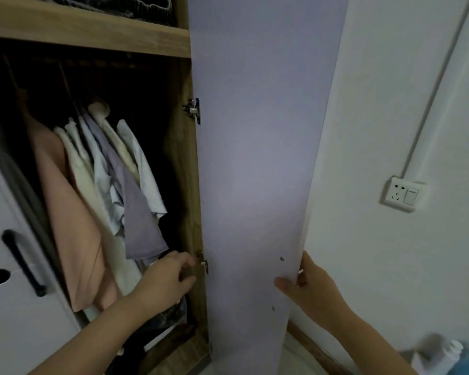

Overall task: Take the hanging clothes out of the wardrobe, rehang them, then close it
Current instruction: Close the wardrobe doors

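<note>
The wardrobe stands open, its pale lilac right door point(255, 158) swung wide toward the wall. Inside hang several garments: a peach one point(65, 212), cream and pale blue shirts point(98, 169), and a lilac one point(138, 220). My right hand point(312, 285) grips the free edge of the door, thumb on its inner face and fingers behind. My left hand point(165, 280) reaches into the wardrobe with curled fingers at the wooden side panel point(192, 185), near the lower hinge point(203, 263) and just below the lilac garment's hem. What its fingers hold is not clear.
A wooden shelf point(92, 31) with folded dark knitwear runs above the rail. The white left door with a black handle point(22, 263) is at the lower left. A wall socket point(404, 193) and cable duct sit on the white wall; bottles point(441, 353) stand at the lower right.
</note>
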The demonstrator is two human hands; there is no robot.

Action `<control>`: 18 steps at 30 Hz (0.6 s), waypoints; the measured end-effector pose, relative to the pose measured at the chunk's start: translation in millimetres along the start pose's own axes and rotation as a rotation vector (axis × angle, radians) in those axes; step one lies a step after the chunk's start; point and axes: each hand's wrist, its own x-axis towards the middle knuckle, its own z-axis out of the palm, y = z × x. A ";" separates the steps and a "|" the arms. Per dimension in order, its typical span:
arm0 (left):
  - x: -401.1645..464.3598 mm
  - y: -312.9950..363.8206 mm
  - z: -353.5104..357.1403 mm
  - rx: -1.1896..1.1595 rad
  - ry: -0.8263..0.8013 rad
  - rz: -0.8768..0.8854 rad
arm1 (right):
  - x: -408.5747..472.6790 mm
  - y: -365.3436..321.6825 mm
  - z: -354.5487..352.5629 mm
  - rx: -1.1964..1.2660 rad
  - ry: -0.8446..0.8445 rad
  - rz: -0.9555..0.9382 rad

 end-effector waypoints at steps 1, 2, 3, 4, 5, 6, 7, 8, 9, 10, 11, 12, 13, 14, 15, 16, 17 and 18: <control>-5.6 -6.2 -3.9 0.025 0.004 -0.019 | -4.5 -7.2 7.1 -0.029 -0.028 -0.017; -11.8 -12.9 -8.2 0.044 0.006 -0.040 | -7.8 -14.1 15.8 -0.058 -0.058 -0.025; -18.2 -19.2 -12.6 0.060 0.006 -0.055 | -11.1 -22.0 25.1 -0.078 -0.085 -0.036; -24.8 -25.6 -16.8 0.081 0.006 -0.064 | -13.8 -29.3 34.9 -0.091 -0.115 -0.048; -32.2 -31.6 -21.6 0.111 0.001 -0.077 | -16.6 -37.2 44.8 -0.096 -0.147 -0.068; -40.3 -38.2 -26.9 0.140 0.000 -0.098 | -19.2 -45.1 55.5 -0.096 -0.175 -0.089; -48.5 -45.6 -32.1 0.160 0.002 -0.124 | -21.9 -53.7 66.1 -0.093 -0.191 -0.110; -56.4 -53.1 -37.2 0.166 0.006 -0.148 | -23.7 -61.3 77.2 -0.087 -0.202 -0.121; -64.2 -60.1 -42.5 0.166 0.010 -0.174 | -24.7 -68.2 88.5 -0.076 -0.211 -0.133; -73.1 -67.5 -47.9 0.174 0.019 -0.199 | -24.3 -73.5 101.0 -0.074 -0.219 -0.147; -81.9 -74.6 -53.6 0.184 0.029 -0.225 | -24.1 -79.5 112.8 -0.076 -0.224 -0.164; -90.8 -82.3 -58.7 0.190 0.042 -0.246 | -23.0 -85.2 124.5 -0.077 -0.228 -0.180; -99.4 -90.2 -63.2 0.197 0.058 -0.262 | -21.9 -91.1 135.3 -0.073 -0.229 -0.196; -108.8 -99.1 -67.7 0.202 0.074 -0.277 | -20.6 -97.7 146.1 -0.070 -0.229 -0.211; -117.9 -107.6 -72.0 0.206 0.083 -0.294 | -19.7 -104.8 155.8 -0.072 -0.226 -0.225; -126.7 -115.9 -76.1 0.210 0.091 -0.307 | -18.4 -111.6 165.5 -0.078 -0.220 -0.236; -135.4 -123.8 -80.2 0.222 0.092 -0.323 | -17.4 -118.7 174.4 -0.085 -0.215 -0.240; -143.5 -131.5 -83.8 0.235 0.093 -0.339 | -16.1 -125.4 183.2 -0.091 -0.209 -0.239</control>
